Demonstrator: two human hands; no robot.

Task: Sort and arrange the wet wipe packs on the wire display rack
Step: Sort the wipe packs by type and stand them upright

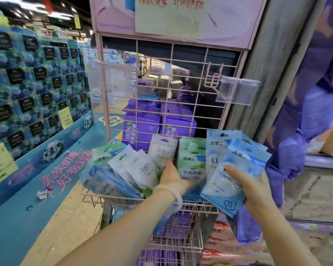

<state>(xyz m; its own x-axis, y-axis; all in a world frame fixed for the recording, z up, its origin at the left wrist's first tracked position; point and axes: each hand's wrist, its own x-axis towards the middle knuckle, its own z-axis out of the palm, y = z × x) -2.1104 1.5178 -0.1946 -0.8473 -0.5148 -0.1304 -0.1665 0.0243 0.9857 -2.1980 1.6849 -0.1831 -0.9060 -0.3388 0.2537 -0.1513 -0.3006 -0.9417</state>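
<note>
A pink wire display rack (167, 89) stands in front of me, its basket shelf (123, 198) full of small wet wipe packs. My right hand (252, 189) grips a fanned stack of light blue packs (236, 169) at the basket's right end. My left hand (173, 177), a pale bangle on its wrist, holds upright green packs (190, 160) in the middle. White packs (142, 167) and blue packs (108, 185) lie tilted and jumbled on the left. Another blue pack (213, 148) stands behind my right hand's stack.
A clear price tag holder (236, 91) hangs on a hook at the rack's upper right. Purple tissue packs (142, 123) sit behind the grid. A blue display stand (37, 112) is on the left, a grey pillar (277, 64) and purple-wrapped goods (315, 112) on the right. Lower wire shelves (177, 237) sit below.
</note>
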